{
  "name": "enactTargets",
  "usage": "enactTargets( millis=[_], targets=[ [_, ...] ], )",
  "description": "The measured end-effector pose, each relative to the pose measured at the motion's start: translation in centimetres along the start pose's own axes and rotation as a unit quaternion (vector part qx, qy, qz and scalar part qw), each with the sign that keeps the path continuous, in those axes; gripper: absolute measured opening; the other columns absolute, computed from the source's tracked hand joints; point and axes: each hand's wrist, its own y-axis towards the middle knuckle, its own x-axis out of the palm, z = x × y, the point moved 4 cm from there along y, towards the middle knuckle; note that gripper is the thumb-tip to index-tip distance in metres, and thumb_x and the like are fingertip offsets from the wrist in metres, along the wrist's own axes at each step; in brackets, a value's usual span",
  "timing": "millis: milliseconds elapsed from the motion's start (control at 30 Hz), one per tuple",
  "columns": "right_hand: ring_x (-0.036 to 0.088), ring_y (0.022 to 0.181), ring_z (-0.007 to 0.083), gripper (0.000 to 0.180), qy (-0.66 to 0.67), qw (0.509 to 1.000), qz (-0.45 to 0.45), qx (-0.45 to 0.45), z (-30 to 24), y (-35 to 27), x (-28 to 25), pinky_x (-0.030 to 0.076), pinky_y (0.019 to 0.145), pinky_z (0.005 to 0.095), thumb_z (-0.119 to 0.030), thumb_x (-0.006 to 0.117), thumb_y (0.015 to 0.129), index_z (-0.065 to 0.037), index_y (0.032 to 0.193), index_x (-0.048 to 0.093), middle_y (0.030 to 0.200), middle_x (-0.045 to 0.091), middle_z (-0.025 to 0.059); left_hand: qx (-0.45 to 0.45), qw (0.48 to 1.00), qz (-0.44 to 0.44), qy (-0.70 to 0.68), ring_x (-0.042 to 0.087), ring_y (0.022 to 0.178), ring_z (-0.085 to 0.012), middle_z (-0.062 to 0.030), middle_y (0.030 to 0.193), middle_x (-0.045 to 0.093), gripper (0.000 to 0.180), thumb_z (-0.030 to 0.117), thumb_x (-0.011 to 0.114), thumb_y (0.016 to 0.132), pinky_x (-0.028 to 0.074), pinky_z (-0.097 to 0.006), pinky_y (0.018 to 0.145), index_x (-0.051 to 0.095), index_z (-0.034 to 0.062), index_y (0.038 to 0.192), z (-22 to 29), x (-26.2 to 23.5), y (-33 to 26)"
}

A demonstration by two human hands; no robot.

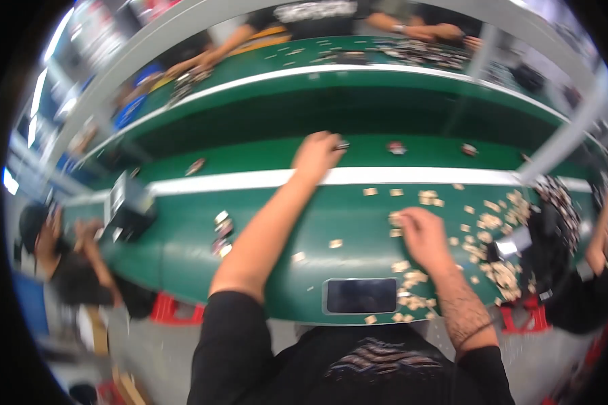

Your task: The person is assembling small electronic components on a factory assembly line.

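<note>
My left hand reaches across the white rail to the green strip behind it. Its fingers are closed on a small dark part that shows at the fingertips. On the near green bench my right hand is closed in a pinch at a small tan square piece. Another tan piece lies just below those fingertips. More tan pieces are scattered and heaped to the right of my right forearm. A phone with a dark screen lies flat near the bench's front edge.
The white rail crosses the bench; several small parts, one red and white, sit behind it. A stack of small parts and a grey box-shaped device stand left. Dark parts are heaped right. Other people work around.
</note>
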Motion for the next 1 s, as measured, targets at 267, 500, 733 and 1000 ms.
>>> enactTargets(
  millis=[267,500,733,1000],
  targets=[
    [0.058,0.068,0.0126,0.011,-0.012,0.999,-0.038,0.032,-0.6,-0.1,-0.6,0.046,0.061,0.0278,-0.004,0.067,0.104,0.005,0.098,0.069,0.082,0.066,0.0099,-0.078,0.988,-0.045,0.124,0.05,0.142,-0.0473,-0.0277,0.154,0.05,0.07,0.021,0.084,0.089,0.045,-0.057,0.115,0.053,0.0094,0.151,4.4,-6.4,-10.0],
    [0.06,0.079,0.0154,0.013,0.026,0.998,0.06,0.003,-0.6,0.2,-0.5,0.047,0.069,0.0294,-0.004,0.06,0.107,0.004,0.107,0.07,0.094,0.066,0.008,-0.376,0.876,-0.133,0.271,0.056,0.134,-0.0433,-0.0239,0.142,0.055,0.091,0.028,0.09,0.083,0.049,-0.058,0.106,0.043,0.0082,0.159,-0.8,-20.3,-21.5],
    [0.063,0.082,0.0278,0.016,0.005,0.998,0.015,-0.056,-3.2,0.2,-0.6,0.051,0.076,0.0362,0.001,0.061,0.103,-0.001,0.112,0.073,0.095,0.063,0.0124,-0.212,0.955,-0.136,0.157,0.058,0.125,-0.0457,-0.0248,0.132,0.061,0.077,0.005,0.078,0.09,0.052,-0.053,0.106,0.043,0.004,0.158,-0.3,-15.6,-18.4],
    [0.066,0.089,0.0304,0.022,0.033,0.975,-0.205,-0.079,-7.6,-0.8,0.9,0.055,0.078,0.0412,0.005,0.069,0.094,-0.001,0.114,0.075,0.098,0.062,0.0111,0.052,0.949,-0.226,-0.215,0.058,0.125,-0.042,-0.0201,0.13,0.062,0.069,0.003,0.076,0.09,0.052,-0.05,0.107,0.049,0.0064,0.154,13.4,-4.1,-13.3]
  ],
)
